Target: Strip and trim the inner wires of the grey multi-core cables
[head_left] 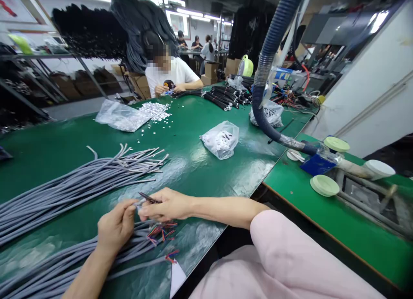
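Note:
My left hand (pixel 116 226) is closed, thumb and fingertips pinched on a small pale cable end (pixel 138 204). Right against it, my right hand (pixel 171 204) grips a dark, pointed hand tool (pixel 149 198), its tip aimed left; the exact kind is hidden by my fingers. Below my hands lies a bundle of grey cables (pixel 80 258) with red, blue and other coloured wires (pixel 162 231) showing at the ends. Farther up the table, another grey cable bundle (pixel 74 185) has pale, frayed-looking ends.
A clear bag of small parts (pixel 222 140) sits mid-table. Beyond it are loose silvery pieces (pixel 156 111), another bag (pixel 121 116) and black cable bundles (pixel 222 97). A co-worker (pixel 169 73) sits opposite. A ribbed hose (pixel 263 75) and lidded tubs (pixel 324 186) stand right.

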Motion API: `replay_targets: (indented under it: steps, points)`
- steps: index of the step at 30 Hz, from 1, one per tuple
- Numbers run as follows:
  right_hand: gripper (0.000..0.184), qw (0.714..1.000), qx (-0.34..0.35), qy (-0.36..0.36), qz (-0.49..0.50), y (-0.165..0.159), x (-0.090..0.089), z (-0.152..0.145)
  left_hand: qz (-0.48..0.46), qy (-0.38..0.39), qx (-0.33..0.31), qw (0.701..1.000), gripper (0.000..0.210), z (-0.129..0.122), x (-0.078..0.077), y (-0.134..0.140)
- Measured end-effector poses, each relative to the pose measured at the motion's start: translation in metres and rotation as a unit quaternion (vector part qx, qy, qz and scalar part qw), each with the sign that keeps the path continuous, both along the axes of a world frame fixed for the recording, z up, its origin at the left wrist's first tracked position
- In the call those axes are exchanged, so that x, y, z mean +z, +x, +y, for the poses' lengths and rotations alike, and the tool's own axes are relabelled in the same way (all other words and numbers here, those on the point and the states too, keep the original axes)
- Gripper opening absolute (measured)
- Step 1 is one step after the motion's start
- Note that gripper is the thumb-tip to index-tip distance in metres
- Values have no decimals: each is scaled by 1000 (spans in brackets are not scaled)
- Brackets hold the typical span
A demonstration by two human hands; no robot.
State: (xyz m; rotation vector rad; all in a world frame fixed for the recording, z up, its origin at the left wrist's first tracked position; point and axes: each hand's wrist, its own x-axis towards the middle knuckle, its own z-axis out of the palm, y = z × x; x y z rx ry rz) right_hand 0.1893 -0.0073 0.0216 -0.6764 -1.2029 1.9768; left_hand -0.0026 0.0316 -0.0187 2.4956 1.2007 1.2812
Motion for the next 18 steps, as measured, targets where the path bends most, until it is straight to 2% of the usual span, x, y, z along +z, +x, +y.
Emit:
replay_targets:
  steps: [3,6,9,11,15,18]
  points:
    - [39,998,-4,-53,16,2,-5,-9,49,17,-44,998,18,5,-7,-1]
    - [39,997,-38,-61,14,0,-11,-15,73,-29,-51,996,20,2,-9,4]
    - [30,985,-135,10,-102,1,-17,-11,55,-112,-41,991,25,-3,-5,14]
    - [25,944,-204,120,-228,5,-21,-1,20,-175,-56,983,31,-1,-3,18]
    - [28,927,-210,160,-265,9,-32,24,-25,-283,-80,955,42,8,-5,18]
    - [28,932,-202,148,-264,5,-36,29,7,-264,-64,962,42,9,-9,19]
